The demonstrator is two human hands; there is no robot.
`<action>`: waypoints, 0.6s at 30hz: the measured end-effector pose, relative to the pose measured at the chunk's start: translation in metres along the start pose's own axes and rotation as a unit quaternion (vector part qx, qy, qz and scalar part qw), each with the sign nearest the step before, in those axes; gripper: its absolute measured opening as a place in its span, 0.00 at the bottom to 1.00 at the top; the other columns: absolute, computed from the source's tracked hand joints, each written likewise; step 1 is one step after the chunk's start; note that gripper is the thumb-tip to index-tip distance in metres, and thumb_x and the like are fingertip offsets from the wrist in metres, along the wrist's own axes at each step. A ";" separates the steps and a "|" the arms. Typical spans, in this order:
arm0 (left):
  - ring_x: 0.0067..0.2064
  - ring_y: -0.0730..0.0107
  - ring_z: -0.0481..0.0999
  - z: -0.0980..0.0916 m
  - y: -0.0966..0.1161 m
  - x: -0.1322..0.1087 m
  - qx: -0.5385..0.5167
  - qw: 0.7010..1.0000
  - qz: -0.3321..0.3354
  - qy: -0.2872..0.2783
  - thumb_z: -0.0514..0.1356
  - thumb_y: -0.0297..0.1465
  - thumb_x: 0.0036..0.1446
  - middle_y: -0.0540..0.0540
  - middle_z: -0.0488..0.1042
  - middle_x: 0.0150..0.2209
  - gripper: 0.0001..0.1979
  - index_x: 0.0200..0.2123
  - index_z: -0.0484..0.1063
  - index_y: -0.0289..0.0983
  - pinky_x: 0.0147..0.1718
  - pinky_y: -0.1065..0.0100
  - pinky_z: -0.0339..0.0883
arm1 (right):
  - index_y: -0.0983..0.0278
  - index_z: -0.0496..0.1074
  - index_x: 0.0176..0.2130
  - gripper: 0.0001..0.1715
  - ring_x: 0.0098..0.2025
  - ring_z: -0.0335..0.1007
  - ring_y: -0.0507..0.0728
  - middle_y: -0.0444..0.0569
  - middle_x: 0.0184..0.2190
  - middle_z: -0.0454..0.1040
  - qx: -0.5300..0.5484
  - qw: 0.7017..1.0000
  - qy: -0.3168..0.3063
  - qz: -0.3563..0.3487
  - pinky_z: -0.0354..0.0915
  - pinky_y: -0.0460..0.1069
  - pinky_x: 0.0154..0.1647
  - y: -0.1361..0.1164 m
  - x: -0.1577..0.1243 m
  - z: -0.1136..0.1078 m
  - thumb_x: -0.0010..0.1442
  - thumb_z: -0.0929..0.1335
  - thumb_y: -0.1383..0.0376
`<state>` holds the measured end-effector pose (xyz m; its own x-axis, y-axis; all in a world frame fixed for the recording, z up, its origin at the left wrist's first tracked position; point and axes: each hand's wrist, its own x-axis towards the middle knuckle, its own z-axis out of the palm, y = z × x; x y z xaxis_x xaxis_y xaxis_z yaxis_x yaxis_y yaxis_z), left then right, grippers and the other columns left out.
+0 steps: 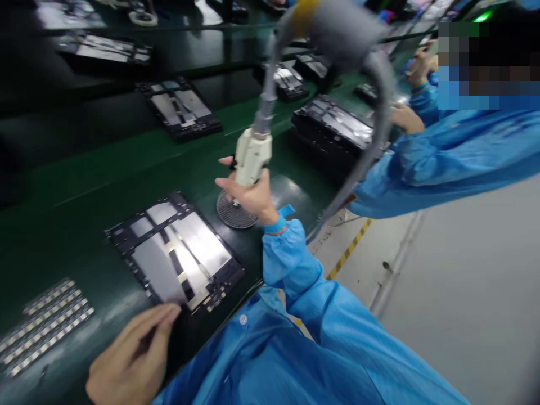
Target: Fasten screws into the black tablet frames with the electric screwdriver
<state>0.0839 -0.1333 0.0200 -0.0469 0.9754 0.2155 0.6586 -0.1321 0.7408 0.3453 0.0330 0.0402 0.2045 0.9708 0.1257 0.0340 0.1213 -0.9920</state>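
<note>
My left hand is at the lower left with thumb and fingers pinched together at the near edge of an opened tablet. What the fingertips hold, if anything, is too small to make out. The tablet lies flat, showing silver panels, dark strips and a black frame. My right hand is closed round a cream-coloured handheld tool on a grey hose, with some fingers sticking out past it. Just below the hand is a round dark mesh disc on the dark green bench.
Strips of small metallic parts lie at the left. Another opened tablet sits farther back, and a stack of tablets stands to the right. A thick grey tube hangs across the view. A co-worker's blue sleeve reaches in from the right.
</note>
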 end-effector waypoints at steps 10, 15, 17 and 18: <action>0.34 0.63 0.80 -0.019 -0.053 0.075 -0.227 0.911 -0.342 -0.038 0.74 0.47 0.39 0.43 0.80 0.32 0.25 0.35 0.79 0.34 0.37 0.67 0.76 | 0.66 0.71 0.47 0.25 0.20 0.66 0.50 0.38 0.19 0.69 0.087 0.982 -0.165 -0.007 0.71 0.49 0.27 -0.048 -0.033 0.116 0.56 0.75 0.55; 0.30 0.67 0.78 -0.004 -0.062 0.085 -0.232 0.920 -0.308 -0.075 0.72 0.48 0.41 0.43 0.78 0.28 0.24 0.33 0.78 0.34 0.30 0.72 0.72 | 0.66 0.72 0.47 0.24 0.29 0.71 0.51 0.39 0.24 0.69 0.056 0.979 -0.196 0.031 0.74 0.49 0.39 -0.032 -0.041 0.156 0.54 0.76 0.59; 0.29 0.68 0.77 -0.001 -0.066 0.087 -0.228 0.923 -0.300 -0.078 0.71 0.49 0.42 0.44 0.78 0.27 0.24 0.33 0.78 0.34 0.28 0.73 0.70 | 0.66 0.72 0.47 0.21 0.29 0.70 0.51 0.39 0.24 0.69 0.042 0.979 -0.196 0.034 0.75 0.49 0.41 -0.024 -0.041 0.159 0.55 0.75 0.62; 0.29 0.67 0.77 0.000 -0.068 0.088 -0.226 0.925 -0.297 -0.076 0.71 0.49 0.42 0.44 0.78 0.27 0.24 0.33 0.78 0.34 0.27 0.73 0.69 | 0.66 0.72 0.47 0.20 0.27 0.69 0.50 0.38 0.23 0.68 0.038 0.979 -0.198 0.035 0.75 0.49 0.41 -0.021 -0.041 0.160 0.56 0.75 0.63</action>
<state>0.0345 -0.0387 -0.0114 -0.1700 0.9087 -0.3814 0.1673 0.4080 0.8975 0.1798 0.0239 0.0550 -0.1926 0.9795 0.0594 -0.0415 0.0524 -0.9978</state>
